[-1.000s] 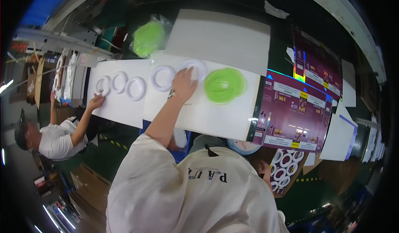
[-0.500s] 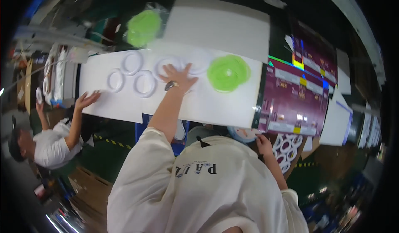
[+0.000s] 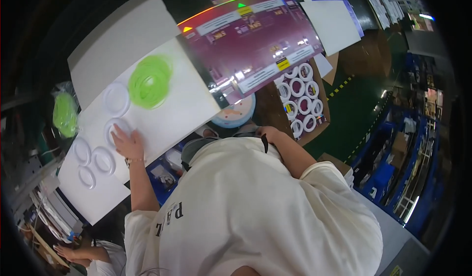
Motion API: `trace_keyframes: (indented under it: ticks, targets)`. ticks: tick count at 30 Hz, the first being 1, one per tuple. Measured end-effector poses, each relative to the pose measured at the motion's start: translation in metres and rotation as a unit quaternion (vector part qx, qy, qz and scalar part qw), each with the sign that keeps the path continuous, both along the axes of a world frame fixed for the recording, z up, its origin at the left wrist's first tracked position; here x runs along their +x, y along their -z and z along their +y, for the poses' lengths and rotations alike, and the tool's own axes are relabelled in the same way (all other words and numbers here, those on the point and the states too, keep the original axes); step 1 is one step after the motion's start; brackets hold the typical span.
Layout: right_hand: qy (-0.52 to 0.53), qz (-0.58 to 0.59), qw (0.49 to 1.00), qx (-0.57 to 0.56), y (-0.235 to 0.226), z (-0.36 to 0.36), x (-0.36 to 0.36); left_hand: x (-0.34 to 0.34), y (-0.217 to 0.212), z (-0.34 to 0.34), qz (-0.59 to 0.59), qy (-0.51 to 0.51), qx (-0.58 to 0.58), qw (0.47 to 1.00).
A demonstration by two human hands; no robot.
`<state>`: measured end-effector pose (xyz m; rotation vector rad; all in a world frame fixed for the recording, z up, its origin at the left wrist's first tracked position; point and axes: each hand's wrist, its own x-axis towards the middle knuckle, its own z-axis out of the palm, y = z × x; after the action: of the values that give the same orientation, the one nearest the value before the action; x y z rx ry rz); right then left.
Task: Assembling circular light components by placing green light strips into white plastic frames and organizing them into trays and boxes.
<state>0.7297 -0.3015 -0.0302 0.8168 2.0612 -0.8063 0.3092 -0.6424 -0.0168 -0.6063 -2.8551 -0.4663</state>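
My left hand (image 3: pixel 127 143) lies flat with fingers spread on a white plastic ring (image 3: pixel 116 128), which rests on a white sheet (image 3: pixel 182 106). Another white ring (image 3: pixel 116 99) lies just beyond it, beside a pile of bright green rings (image 3: pixel 150 81). Three more white rings (image 3: pixel 93 160) lie to the left on a second white sheet (image 3: pixel 105 202). My right arm is bent, and my right hand (image 3: pixel 263 132) is near my head, toward a cardboard box of white rings (image 3: pixel 300 99). Its fingers are hidden.
A large glossy purple printed sheet (image 3: pixel 250 40) lies beyond the white sheet. A clear bag of green rings (image 3: pixel 65 113) sits at the far left. A round blue-and-white object (image 3: pixel 235 113) is below the table edge. Another person's hand (image 3: pixel 66 251) shows at the lower left.
The view has swung round, so the table now sits at the upper left. My left hand stays flat on the white rings. My right arm has drawn back from the ring box.
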Motion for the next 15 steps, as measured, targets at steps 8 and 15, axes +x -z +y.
trace_keyframes:
  ticks: [8,15]
  targets:
    - [-0.069,0.045,0.993,-0.086,-0.001,0.013,-0.008,0.044,-0.013,-0.036,-0.025,0.064,-0.038,0.997]
    - [-0.078,0.067,0.995,-0.003,0.036,0.077,0.022,0.146,-0.033,0.002,-0.266,0.019,0.131,0.955]
